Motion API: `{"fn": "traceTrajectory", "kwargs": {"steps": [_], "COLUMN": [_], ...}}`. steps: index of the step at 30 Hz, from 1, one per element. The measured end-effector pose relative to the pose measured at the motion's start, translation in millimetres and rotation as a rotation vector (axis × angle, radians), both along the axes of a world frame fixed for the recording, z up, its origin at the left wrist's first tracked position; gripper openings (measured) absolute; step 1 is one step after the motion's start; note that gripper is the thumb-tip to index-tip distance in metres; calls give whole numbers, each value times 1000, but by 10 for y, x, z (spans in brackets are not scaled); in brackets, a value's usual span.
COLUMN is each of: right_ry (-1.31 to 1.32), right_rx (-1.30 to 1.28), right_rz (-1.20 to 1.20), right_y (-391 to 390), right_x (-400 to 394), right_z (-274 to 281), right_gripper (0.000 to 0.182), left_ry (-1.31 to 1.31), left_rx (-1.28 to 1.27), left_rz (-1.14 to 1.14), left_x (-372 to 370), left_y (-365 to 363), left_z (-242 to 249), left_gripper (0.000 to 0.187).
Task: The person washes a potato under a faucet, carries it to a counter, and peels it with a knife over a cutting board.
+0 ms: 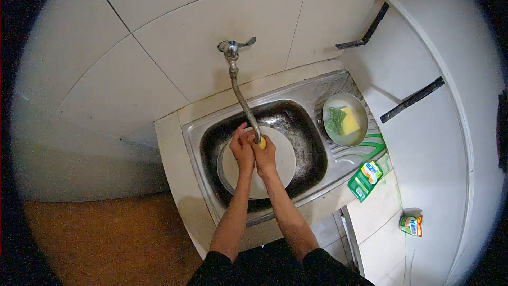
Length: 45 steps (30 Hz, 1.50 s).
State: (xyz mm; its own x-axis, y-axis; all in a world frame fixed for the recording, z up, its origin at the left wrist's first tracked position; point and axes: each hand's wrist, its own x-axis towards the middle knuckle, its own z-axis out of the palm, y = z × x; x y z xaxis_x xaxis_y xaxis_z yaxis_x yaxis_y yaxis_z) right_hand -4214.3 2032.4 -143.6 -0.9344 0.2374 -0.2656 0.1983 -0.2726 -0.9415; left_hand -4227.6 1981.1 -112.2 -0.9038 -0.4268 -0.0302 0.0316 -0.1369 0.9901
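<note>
Both hands are together under the spout of the metal faucet (pixel 244 103), above a pale round basin (pixel 283 161) that sits in the dark-stained sink (pixel 312 159). My right hand (pixel 265 156) has its fingers curled round a small yellow object (pixel 262 143), partly hidden by the spout and fingers. My left hand (pixel 243 151) is beside it, palm turned toward the right hand, its fingers apart and raised, with nothing visible held in it.
On the drainboard at the right, a round bowl (pixel 344 140) holds a yellow sponge (pixel 350 121) and a green scouring pad (pixel 335 119). A green packet (pixel 364 181) lies on the counter's edge, and a smaller packet (pixel 411 225) stands farther right. Black brackets (pixel 413 99) stick out from the wall.
</note>
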Motion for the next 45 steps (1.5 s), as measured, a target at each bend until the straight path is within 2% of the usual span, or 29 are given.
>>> {"fn": "traceTrajectory", "kwargs": {"steps": [4,7,10,13,16,19,22,25,28,32,34,37,38,40,43,45], "right_ry": [-11,47,17,210,72,41,149,156,92,-21,-49,31,52,98,160,255], "right_rx": [338,608,612,731,907,681,473,488,459,311,221,468,440,389,729,847], "right_rz": [-6,11,127,74,132,112,45,74,106,56,-9,82,22,-90,165,74], "right_y": [67,104,133,115,101,135,217,283,336,287,249,144,135,132,363,473], "right_x": [-30,-63,-123,-105,-133,75,146,203,162,52,24,-70,-47,36,120,100], "right_z": [-85,144,232,180,70,318,283,196,219,-51,189,-157,-188,25,303,588], "right_gripper": [20,26,35,38,40,35,31,27,23,44,44,45,45,44,38,34], "left_ry": [31,-9,-90,-31,-130,-282,-284,-233,-197,-187,-182,-132,-175,-187,-220,-234], "left_rx": [-403,-368,-23,-161,-21,-44,361,380,387,425,375,641,645,805,965,1073], "left_rz": [-160,-214,-199,-97,-78,-111,-194,-288,-286,-292,-280,-265,-198,-226,-128,-88], "left_x": [35,63,113,172,145,62,-4,-1,31,115,234,252,247,171,0,-92], "left_y": [-99,-141,-99,-43,-1,-32,-2,47,68,67,124,75,46,14,-8,2], "left_z": [2,-116,-119,123,225,152,-97,-94,8,103,100,-122,-202,-106,-80,-193], "left_gripper": [37,35,30,26,23,26,34,42,42,36,33,36,36,28,21,23]}}
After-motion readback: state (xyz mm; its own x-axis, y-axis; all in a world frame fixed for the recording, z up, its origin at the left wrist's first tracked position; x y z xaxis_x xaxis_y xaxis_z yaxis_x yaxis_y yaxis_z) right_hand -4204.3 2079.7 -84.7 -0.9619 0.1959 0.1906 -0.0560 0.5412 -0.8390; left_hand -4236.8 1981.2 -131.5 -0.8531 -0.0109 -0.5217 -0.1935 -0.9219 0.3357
